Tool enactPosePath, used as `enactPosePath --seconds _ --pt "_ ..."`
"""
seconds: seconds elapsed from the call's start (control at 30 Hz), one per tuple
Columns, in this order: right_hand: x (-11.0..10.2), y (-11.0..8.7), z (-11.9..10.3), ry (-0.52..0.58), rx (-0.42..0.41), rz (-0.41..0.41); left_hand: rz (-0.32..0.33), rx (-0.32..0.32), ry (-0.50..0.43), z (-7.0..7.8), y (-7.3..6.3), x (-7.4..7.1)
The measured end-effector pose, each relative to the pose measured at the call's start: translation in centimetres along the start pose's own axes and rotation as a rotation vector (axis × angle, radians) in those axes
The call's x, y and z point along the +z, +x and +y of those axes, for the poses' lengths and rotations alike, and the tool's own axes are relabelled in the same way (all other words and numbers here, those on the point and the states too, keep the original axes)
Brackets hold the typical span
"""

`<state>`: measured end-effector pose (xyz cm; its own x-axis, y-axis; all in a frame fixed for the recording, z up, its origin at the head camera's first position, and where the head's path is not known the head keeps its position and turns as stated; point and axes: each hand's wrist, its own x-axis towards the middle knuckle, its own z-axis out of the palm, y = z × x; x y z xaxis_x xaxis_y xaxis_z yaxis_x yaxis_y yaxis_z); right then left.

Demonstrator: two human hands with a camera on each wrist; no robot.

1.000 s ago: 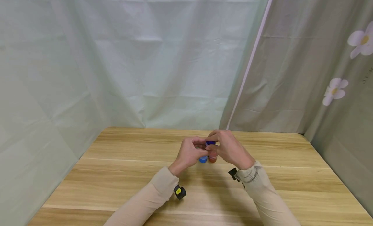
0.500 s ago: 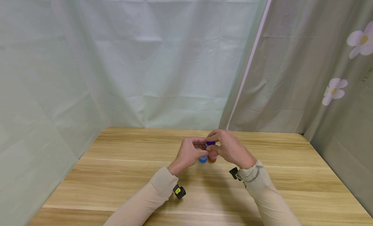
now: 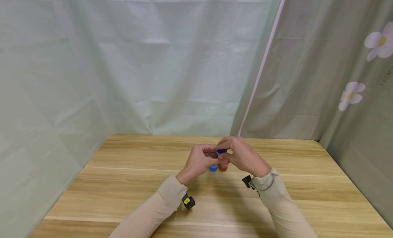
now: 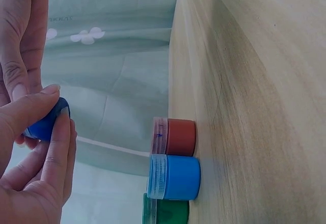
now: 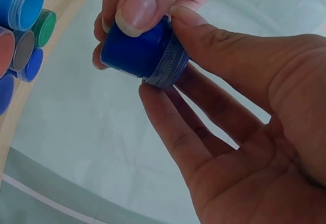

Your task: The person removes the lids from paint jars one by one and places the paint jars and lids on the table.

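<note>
A small dark blue paint jar (image 5: 132,51) with a clear ribbed lid (image 5: 169,63) is held between both hands above the table. My left hand (image 3: 198,160) grips the jar's blue body, its thumb laid across it in the left wrist view. Thumb and fingertips of my right hand (image 3: 242,158) pinch the lid, as the right wrist view shows. Below the hands, a light blue jar (image 4: 182,177), a red jar (image 4: 181,137) and a green jar (image 4: 172,212) stand side by side on the table. In the head view the hands partly cover these jars.
More lidded jars, among them a grey one (image 5: 23,51) and a dark blue one (image 5: 33,65), crowd the same cluster. The wooden table (image 3: 138,187) ends at pale curtains (image 3: 184,77) behind and beside it.
Both hands stay around the dark blue jar in nearly the same place. The right wrist has shifted very slightly; the standing jars have not moved.
</note>
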<state>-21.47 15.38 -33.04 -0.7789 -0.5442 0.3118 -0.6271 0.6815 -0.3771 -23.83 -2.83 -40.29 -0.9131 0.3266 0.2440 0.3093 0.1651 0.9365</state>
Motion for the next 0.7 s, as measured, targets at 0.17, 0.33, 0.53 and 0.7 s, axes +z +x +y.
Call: enactPosePath --seconds 0.17,0.33,0.53,0.7 --pt "-0.19 -0.04 0.13 0.007 -0.007 -0.022 -0.020 -0.003 0.007 0.07 -0.02 -0.03" --pt "-0.35 -0.10 0.28 -0.006 -0.029 -0.038 -0.032 -0.009 0.009 -0.03 0.07 -0.07" --pt "-0.51 -0.14 0.32 -0.013 -0.047 -0.068 -0.042 0.005 0.012 -0.18 0.11 -0.10" --pt "-0.57 -0.19 0.41 0.003 -0.051 -0.087 -0.050 -0.002 0.010 -0.07 0.12 -0.17"
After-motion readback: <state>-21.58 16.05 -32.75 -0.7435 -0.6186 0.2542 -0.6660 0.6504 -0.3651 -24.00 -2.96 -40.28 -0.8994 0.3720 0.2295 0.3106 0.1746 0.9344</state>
